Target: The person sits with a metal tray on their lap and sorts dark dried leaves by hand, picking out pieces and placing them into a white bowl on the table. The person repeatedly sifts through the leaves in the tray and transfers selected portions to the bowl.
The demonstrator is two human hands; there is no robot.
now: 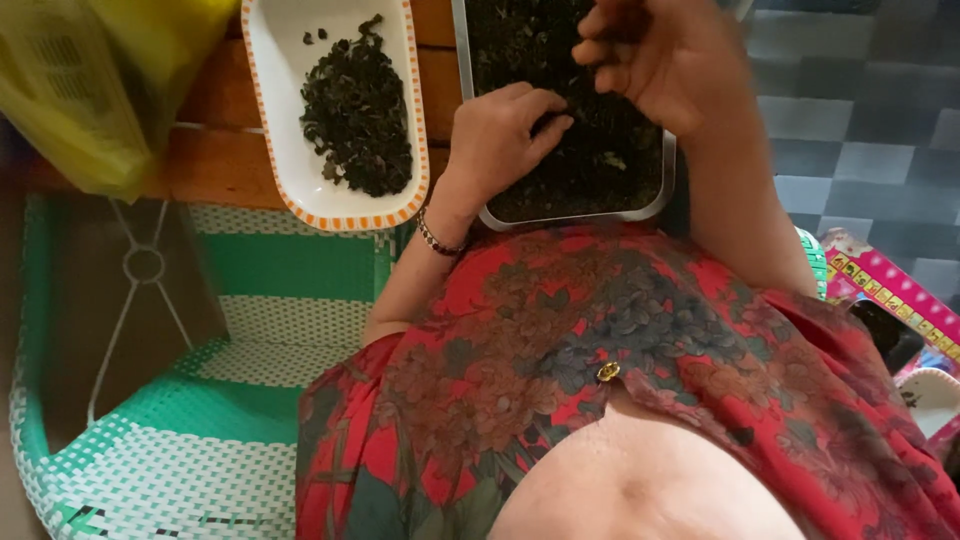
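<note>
resting: the left hand [500,135] lies on the near left edge of the rectangular metal tray [640,212], fingers bent down into the dark dried leaves [590,170] that fill it, pressing rather than clearly pinching.
right hand: the right hand [660,55] hangs above the tray's middle, fingers curled inward; blurred, so whether it pinches a few leaves cannot be told.
tray axis: its long side runs away from the body, straight ahead of both hands.
nearer hand: the left touches the leaves, the right sits just above them.
sorted pile: a white oblong dish with an orange-dashed rim [262,150] lies just left of the tray, holding a smaller heap of dark leaves [358,110].
surroundings: both rest on a wooden slatted table [215,165]; a green-and-white woven chair [240,400] stands below, a yellow plastic bag [90,90] at the far left.
</note>
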